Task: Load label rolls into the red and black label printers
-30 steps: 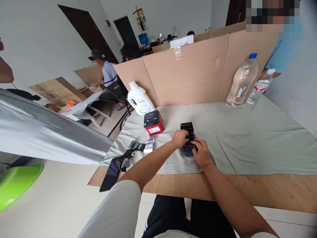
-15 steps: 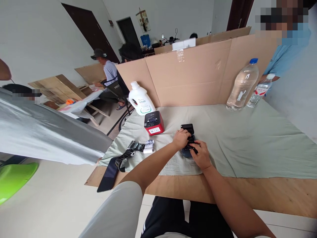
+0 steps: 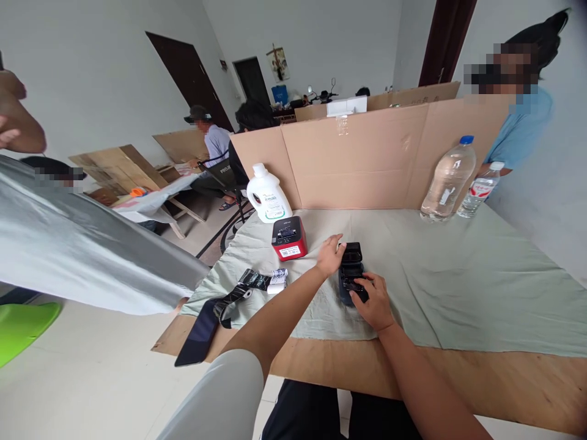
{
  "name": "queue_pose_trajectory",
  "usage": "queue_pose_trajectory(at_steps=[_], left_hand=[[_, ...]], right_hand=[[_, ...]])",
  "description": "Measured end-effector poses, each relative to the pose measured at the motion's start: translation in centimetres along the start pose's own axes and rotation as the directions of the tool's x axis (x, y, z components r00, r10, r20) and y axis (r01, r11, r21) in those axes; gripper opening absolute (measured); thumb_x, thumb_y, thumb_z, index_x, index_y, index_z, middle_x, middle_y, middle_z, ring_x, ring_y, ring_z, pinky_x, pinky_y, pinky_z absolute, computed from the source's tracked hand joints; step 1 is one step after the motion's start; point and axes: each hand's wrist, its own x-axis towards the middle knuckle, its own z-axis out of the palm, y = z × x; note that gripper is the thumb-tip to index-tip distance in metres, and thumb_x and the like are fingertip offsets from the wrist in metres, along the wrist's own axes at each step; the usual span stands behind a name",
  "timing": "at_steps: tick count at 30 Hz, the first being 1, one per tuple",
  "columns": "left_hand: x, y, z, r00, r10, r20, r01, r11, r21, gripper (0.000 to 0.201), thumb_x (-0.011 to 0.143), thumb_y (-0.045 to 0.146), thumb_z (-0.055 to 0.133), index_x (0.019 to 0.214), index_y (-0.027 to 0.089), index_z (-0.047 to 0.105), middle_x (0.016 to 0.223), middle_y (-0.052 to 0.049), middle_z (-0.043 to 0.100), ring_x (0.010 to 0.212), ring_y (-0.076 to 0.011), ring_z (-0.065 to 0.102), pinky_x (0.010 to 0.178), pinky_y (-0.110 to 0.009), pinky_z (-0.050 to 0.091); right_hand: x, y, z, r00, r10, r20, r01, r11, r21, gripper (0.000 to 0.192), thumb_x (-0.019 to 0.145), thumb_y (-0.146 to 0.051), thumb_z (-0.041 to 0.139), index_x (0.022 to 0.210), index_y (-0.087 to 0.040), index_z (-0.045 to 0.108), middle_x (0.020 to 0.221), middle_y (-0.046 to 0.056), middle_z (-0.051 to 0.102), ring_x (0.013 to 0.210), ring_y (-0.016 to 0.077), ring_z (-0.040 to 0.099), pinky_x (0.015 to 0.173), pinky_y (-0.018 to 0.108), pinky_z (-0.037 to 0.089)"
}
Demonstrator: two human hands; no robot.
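A small black portable printer (image 3: 352, 274) lies on the cloth with its lid raised at the far end. Beside the lid's left edge, my left hand (image 3: 331, 255) has its fingers stretched forward, and the thumb side is at the lid. My right hand (image 3: 375, 300) grips the near right part of the printer, with thumb and fingers bent over its front section. Part of the printer's front is hidden under those fingers.
Left of the hands are a red and black box-shaped device (image 3: 290, 238), a paper roll (image 3: 277, 281), an unrolled black strip (image 3: 236, 296) and a phone (image 3: 198, 335). A white jug (image 3: 269, 194), a cardboard panel (image 3: 353, 165) and two water bottles (image 3: 449, 177) stand behind. Other people sit nearby.
My left hand has lifted off the printer's middle and moved to the left of its lid, its fingers now straighter. My right hand stays on the printer. The camera view has tilted slightly up.
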Motion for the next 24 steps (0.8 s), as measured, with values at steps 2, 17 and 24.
queue_pose_trajectory(at_steps=[2, 17, 24], left_hand=[[-0.2, -0.2, 0.2, 0.998, -0.016, 0.064, 0.023, 0.993, -0.118, 0.041, 0.096, 0.036, 0.035, 0.124, 0.016, 0.057, 0.126, -0.011, 0.058, 0.122, -0.0218, 0.050, 0.106, -0.038, 0.038], [-9.7, -1.2, 2.0, 0.954, 0.282, 0.098, -0.282, 0.959, -0.016, 0.037, 0.093, 0.025, 0.042, 0.128, 0.017, 0.052, 0.138, -0.012, 0.049, 0.136, -0.0237, 0.036, 0.111, -0.049, 0.034], [-9.9, -0.9, 2.5, 0.965, 0.251, 0.074, -0.254, 0.967, 0.037, 0.036, 0.093, 0.020, 0.039, 0.125, 0.015, 0.055, 0.137, -0.013, 0.051, 0.135, -0.0240, 0.038, 0.111, -0.049, 0.036]], right_hand=[[0.0, -0.1, -0.2, 1.000, -0.017, 0.010, 0.017, 1.000, 0.015, 0.026, 0.082, -0.038, 0.060, 0.099, -0.020, 0.065, 0.111, 0.011, 0.053, 0.103, 0.0246, 0.050, 0.090, 0.044, 0.048], [0.0, 0.5, 0.5, 0.999, 0.017, -0.033, -0.019, 0.998, -0.065, 0.045, 0.087, -0.043, 0.051, 0.124, -0.018, 0.054, 0.118, 0.014, 0.056, 0.110, 0.0263, 0.050, 0.094, 0.048, 0.045], [-0.1, -0.2, 0.6, 0.989, 0.126, 0.073, -0.101, 0.954, -0.284, 0.046, 0.091, -0.048, 0.044, 0.119, -0.016, 0.061, 0.122, 0.014, 0.060, 0.116, 0.0299, 0.048, 0.095, 0.049, 0.041]])
